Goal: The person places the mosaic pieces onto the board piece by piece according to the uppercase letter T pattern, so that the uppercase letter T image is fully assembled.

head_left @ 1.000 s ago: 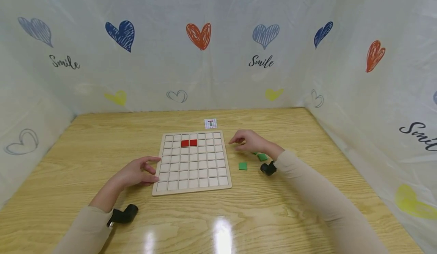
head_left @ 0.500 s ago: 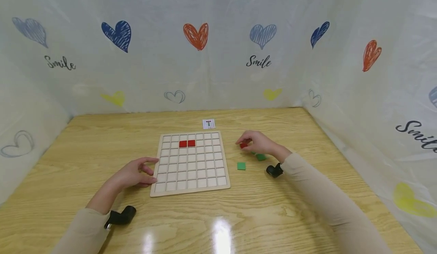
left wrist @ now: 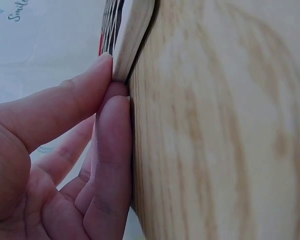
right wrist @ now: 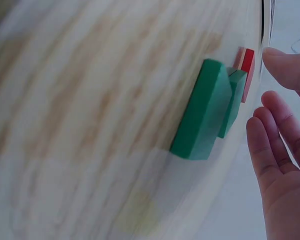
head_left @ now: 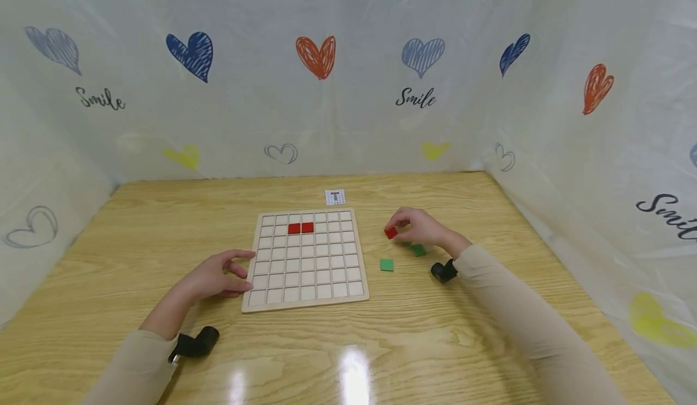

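A square wooden grid board (head_left: pixel 302 306) lies mid-table, two red tiles (head_left: pixel 294 229) side by side in its second row. My left hand (head_left: pixel 215 275) rests at its left side, thumb and forefinger spread apart along the edge. In the left wrist view, the thumb tip touches the board's rim (left wrist: pixel 132 37). To the right of the board, my right hand (head_left: pixel 416 226) hovers with thumb and forefinger around a loose red tile (head_left: pixel 390 232). The right wrist view shows this red tile (right wrist: pixel 248 70) on the tabletop, fingers beside it without gripping.
One green tile (head_left: pixel 386 265) lies nearer me, right of the board. Other green tiles (head_left: pixel 418 250) lie beneath the right hand. Behind the board sits a small printed grid card (head_left: pixel 335 197). Heart-patterned sheeting (head_left: pixel 359 126) encloses the table at the back and sides.
My right hand has drawn back to the right, from beside the board's edge, uncovering the loose red tile between thumb and forefinger. The left hand has stayed at the board.
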Demonstrator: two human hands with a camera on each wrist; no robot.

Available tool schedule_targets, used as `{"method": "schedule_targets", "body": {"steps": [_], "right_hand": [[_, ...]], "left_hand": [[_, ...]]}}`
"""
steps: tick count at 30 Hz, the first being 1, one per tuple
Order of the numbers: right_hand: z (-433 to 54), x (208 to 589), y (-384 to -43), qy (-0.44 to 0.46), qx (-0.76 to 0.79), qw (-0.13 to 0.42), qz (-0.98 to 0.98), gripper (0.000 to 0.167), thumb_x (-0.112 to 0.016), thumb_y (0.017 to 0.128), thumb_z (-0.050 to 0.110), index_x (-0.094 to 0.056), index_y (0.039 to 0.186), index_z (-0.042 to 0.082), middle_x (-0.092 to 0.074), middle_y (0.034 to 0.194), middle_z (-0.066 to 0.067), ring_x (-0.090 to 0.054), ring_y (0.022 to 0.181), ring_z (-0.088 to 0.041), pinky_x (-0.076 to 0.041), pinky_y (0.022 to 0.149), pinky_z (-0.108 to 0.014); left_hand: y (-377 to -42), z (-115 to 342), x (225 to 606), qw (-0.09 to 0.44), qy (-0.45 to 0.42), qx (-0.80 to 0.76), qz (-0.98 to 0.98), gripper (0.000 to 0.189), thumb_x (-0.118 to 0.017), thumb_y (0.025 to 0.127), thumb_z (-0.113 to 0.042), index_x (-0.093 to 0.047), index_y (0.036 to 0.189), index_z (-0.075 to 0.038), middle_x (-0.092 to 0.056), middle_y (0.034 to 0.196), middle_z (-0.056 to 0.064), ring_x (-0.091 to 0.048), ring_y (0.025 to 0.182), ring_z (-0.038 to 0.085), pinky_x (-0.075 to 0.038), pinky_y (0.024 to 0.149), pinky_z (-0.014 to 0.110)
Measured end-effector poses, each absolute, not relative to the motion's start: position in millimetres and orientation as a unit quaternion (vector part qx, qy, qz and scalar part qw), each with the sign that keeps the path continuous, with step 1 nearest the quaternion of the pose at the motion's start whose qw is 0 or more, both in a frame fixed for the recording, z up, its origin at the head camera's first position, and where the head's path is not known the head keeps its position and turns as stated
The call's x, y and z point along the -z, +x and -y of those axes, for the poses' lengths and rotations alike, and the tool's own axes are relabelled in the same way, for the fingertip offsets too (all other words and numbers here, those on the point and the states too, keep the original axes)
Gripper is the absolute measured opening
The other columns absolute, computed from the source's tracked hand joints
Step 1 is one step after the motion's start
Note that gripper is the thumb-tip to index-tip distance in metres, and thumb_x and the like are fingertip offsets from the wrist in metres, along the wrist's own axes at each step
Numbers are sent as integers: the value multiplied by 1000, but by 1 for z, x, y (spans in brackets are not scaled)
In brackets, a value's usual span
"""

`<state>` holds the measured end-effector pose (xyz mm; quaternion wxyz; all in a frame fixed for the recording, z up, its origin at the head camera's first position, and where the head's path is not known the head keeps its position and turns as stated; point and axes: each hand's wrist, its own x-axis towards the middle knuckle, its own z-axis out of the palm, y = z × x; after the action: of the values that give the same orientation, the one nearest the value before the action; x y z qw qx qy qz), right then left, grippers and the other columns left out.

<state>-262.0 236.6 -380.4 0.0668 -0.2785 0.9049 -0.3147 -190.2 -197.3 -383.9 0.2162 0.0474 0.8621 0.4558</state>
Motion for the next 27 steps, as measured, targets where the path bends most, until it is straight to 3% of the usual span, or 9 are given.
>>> {"method": "schedule_targets", "body": {"steps": [17, 27], "right_hand": [[-233, 384, -274, -288, 295, 97, -906, 16, -69, 82, -1, -71, 97, 3, -59, 97, -6, -57, 91, -22, -48, 81, -33], [-231, 385, -276, -283, 273, 105, -913, 18, -71, 82, 6, -70, 100, 5, -60, 95, -3, -56, 87, -17, -47, 77, -31]], "left_hand": [[-190, 198, 384, 214, 51, -460, -860, 71, -77, 76, -8, -41, 136, 2, -54, 94, 13, -54, 71, 18, -51, 61, 31], [-189, 198, 384, 215, 49, -458, -861, 70, -77, 76, -9, -41, 136, 2, -53, 94, 13, -53, 72, 19, -51, 62, 31]]}}
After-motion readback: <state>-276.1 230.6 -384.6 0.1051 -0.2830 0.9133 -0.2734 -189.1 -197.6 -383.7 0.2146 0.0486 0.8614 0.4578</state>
